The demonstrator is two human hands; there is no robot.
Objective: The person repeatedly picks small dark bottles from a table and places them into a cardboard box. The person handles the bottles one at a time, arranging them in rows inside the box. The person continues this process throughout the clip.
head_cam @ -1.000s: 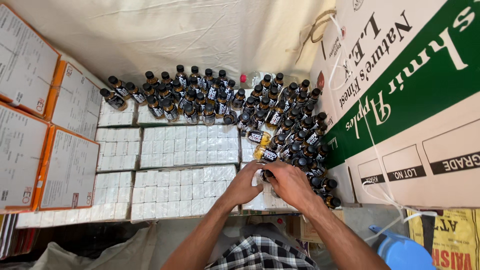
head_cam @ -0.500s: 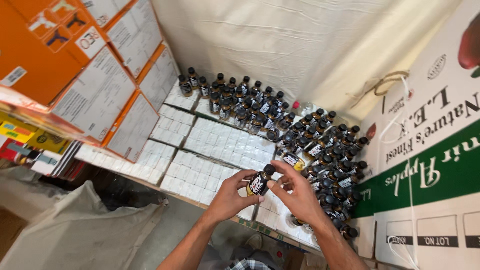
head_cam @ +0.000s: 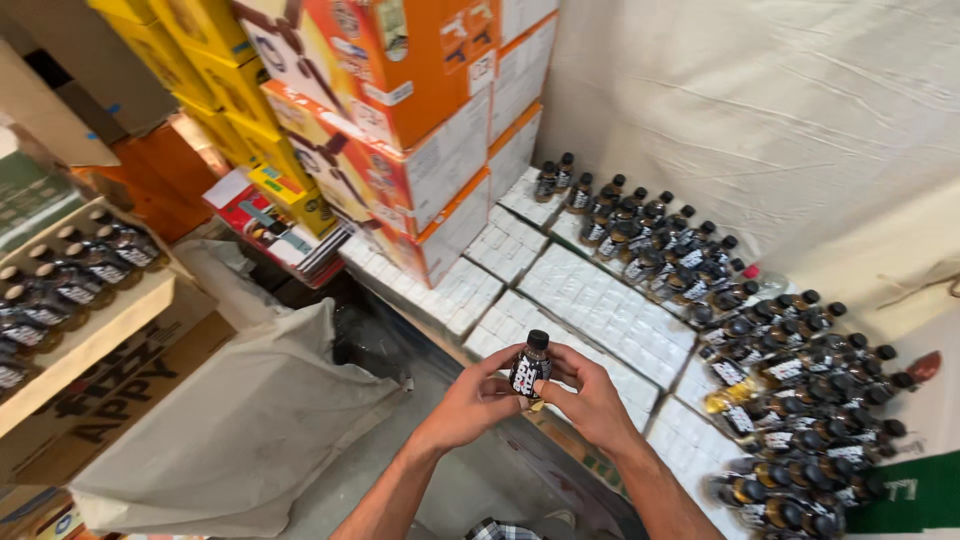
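Above the near edge of a bed of white cartons (head_cam: 600,300), a left hand (head_cam: 470,405) and a right hand (head_cam: 590,400) close their fingers around one small dark bottle (head_cam: 530,368), upright, black cap up. Dozens of matching bottles (head_cam: 760,340) crowd the cartons' far and right edges. Orange boxes (head_cam: 400,130) stack at the left edge.

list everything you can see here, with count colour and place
held bottle: one, dark, black cap, between both hands
bottles on packs: many, dark, black caps, right
white packs: several, flat layer under the bottles
orange cartons: stack, orange and white, top centre
yellow cartons: few, top left
shelf bottles: several, dark, left in a cardboard tray
grey cloth: one, lower left
white sheet: one, back wall
left hand: gripping the bottle
right hand: gripping the bottle
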